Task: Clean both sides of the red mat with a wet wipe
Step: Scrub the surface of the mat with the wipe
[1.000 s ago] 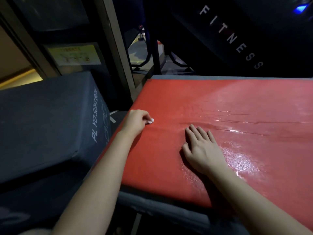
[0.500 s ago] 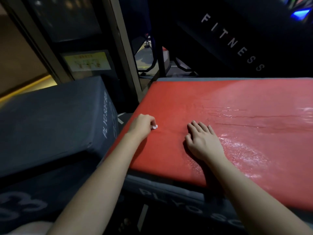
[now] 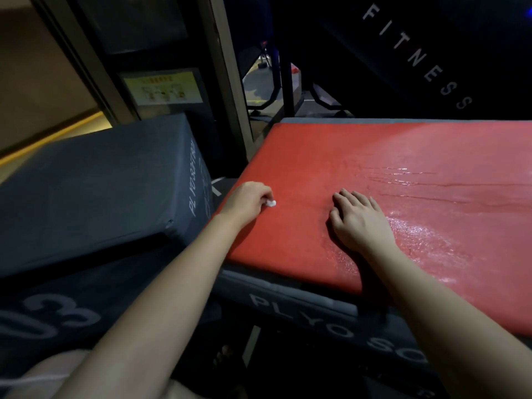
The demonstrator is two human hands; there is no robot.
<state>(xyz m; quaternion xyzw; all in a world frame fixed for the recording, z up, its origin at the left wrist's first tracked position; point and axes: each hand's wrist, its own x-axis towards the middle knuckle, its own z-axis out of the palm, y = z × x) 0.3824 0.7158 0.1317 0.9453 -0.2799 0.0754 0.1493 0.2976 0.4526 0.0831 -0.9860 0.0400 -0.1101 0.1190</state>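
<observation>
Left hand (image 3: 249, 201): fingers curled inward, pinching a small crumpled white wet wipe (image 3: 270, 203) at the fingertips. The wad touched the red mat (image 3: 374, 156) just inside the mat's left edge.

Right hand (image 3: 359, 223): palm down and flat on the mat, fingers straight and slightly spread, holding nothing. It lay well apart from the left hand, to that hand's right.

Red mat: a thick rectangular slab with a rounded near edge, lying flat under both hands. Its surface was matte and finely grained between the hands and around the left hand. To the right of the right hand it was glossy and wet-looking, speckled with highlights. Thin raised creases ran across it beyond the right fingertips.

Grey padded box (image 3: 302, 309): directly beneath the mat and below both wrists, with a soft fabric-like cover, seamed edges and pale lettering "PLYO SO" on its front face.

Second padded box (image 3: 86, 191): left of the left hand, dark grey and block-shaped, with white lettering down its side.

Lower dark box (image 3: 57, 315): under the left forearm, bearing a large pale numeral.

Yellow sign (image 3: 162, 89): beyond the left hand, rectangular, print too small to read.

Black panel (image 3: 417, 61): beyond the right hand, lettered "FITNESS".
</observation>
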